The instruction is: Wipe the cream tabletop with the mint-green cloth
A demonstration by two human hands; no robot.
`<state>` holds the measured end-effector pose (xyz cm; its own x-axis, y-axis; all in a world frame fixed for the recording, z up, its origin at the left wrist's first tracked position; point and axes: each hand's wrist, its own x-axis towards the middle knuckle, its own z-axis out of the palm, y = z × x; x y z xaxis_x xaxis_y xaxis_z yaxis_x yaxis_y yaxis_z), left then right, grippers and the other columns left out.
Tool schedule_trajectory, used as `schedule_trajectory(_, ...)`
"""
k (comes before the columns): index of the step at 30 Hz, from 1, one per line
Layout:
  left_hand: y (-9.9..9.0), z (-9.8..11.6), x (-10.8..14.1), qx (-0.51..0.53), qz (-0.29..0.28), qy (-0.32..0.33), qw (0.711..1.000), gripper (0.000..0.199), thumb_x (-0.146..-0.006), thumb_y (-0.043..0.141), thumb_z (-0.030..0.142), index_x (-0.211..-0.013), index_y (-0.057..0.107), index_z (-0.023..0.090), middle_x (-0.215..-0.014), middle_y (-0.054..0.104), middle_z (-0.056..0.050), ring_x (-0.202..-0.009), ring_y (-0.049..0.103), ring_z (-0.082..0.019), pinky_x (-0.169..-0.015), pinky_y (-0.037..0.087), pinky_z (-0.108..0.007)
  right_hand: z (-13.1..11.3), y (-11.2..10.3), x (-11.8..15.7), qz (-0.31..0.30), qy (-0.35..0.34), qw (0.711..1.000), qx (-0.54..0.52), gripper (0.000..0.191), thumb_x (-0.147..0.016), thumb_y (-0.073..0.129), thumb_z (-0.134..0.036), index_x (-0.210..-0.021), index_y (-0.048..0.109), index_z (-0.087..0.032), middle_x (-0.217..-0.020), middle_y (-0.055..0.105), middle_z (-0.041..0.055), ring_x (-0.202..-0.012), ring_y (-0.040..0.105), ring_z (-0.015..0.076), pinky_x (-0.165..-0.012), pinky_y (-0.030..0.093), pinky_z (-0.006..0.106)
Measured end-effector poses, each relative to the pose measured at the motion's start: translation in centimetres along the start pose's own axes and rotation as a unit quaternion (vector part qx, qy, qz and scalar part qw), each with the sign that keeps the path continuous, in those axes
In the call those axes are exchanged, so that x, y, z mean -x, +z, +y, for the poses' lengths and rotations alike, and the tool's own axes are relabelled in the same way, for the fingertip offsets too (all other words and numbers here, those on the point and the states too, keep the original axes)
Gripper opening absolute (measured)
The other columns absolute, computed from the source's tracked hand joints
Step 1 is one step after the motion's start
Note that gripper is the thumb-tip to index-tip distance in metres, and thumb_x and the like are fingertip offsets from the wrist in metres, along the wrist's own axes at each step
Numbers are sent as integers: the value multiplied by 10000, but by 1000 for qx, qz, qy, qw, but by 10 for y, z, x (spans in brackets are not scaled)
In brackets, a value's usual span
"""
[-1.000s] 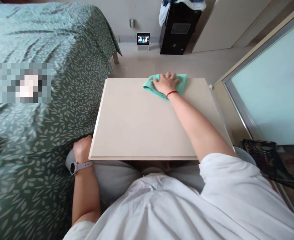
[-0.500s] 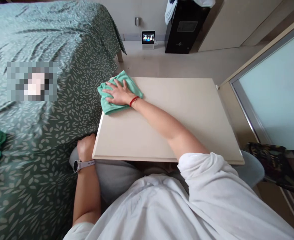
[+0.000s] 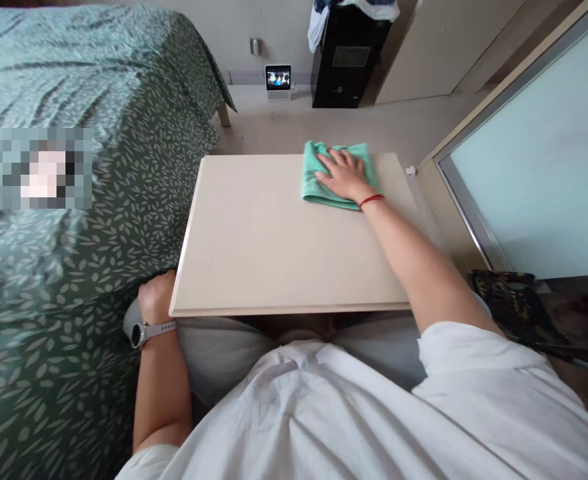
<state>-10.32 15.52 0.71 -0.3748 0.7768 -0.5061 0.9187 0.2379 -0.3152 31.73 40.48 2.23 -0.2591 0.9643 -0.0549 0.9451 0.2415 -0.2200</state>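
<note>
My right hand (image 3: 343,175) lies flat on a folded green cloth (image 3: 314,183), palm down with its fingers spread. The cloth rests near the far right corner of a cream-coloured small table (image 3: 264,247), covering part of its far edge. A red string bracelet circles the right wrist. Beside the table's near left corner, my left hand (image 3: 155,299) is closed over my knee. Its fingertips are hidden, and I cannot tell whether anything is in them. A watch (image 3: 139,335) with a pale strap is on that wrist.
A bed with a green leaf-patterned cover (image 3: 174,133) stands along the left. Beyond the table, a lit screen device (image 3: 279,80) and a black cabinet (image 3: 341,70) stand by the wall. A frosted glass panel (image 3: 539,160) and a dark patterned bag (image 3: 507,300) are at the right.
My right hand has slid the green cloth from the table's far left corner across to its far right side. My left hand stays by the near left corner. The view has shifted slightly.
</note>
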Motion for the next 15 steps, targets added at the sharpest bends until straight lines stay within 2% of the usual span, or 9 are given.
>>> schedule_trajectory(2,3,-1,-1,-6,5,3,1000,407,-1170,334,188,-1385,660,74,-1462,687,-202,-1399,657,-394,-1022,482,-445,44,-3,20,23,64,998,9,786,-1114,351,-541,-1825,386,-208,-1922,265,161,-1740,200,518,-1314,182,865)
schedule_trajectory(4,5,-3,-3,-2,1,1,1000,384,-1110,398,138,-1382,662,76,-1466,685,-205,-1394,659,-400,-1023,492,-447,76,-2,42,35,117,992,20,795,-1124,309,-573,-1831,365,-214,-1916,261,178,-1722,212,551,-1262,243,907)
schedule_trajectory(7,7,-5,-5,4,7,-2,1000,407,-1033,450,83,-1376,670,81,-1451,692,-203,-1389,663,-399,-1016,499,-444,93,5,74,56,199,978,17,826,-1137,253,-601,-1833,340,-164,-1895,233,266,-1672,262,622,-1147,346,957)
schedule_trajectory(9,7,-5,-6,4,7,-2,1000,432,-1014,439,44,-1378,669,87,-1444,698,-189,-1383,669,-387,-1007,496,-433,85,13,89,68,252,965,19,835,-1145,231,-606,-1828,340,-139,-1884,213,311,-1643,292,653,-1103,360,979)
schedule_trajectory(11,8,-5,-6,-1,3,-3,1000,456,-1012,405,4,-1372,669,96,-1445,701,-173,-1382,671,-375,-995,489,-420,65,20,97,66,275,958,42,831,-1150,231,-608,-1827,340,-138,-1883,207,321,-1647,283,659,-1099,342,993)
schedule_trajectory(15,11,-5,-8,-9,22,1,1000,446,-1036,379,2,-1352,676,106,-1418,711,-164,-1362,682,-363,-964,469,-411,1,28,87,55,206,975,60,815,-1148,282,-589,-1826,356,-144,-1886,248,297,-1680,248,644,-1134,295,1006)
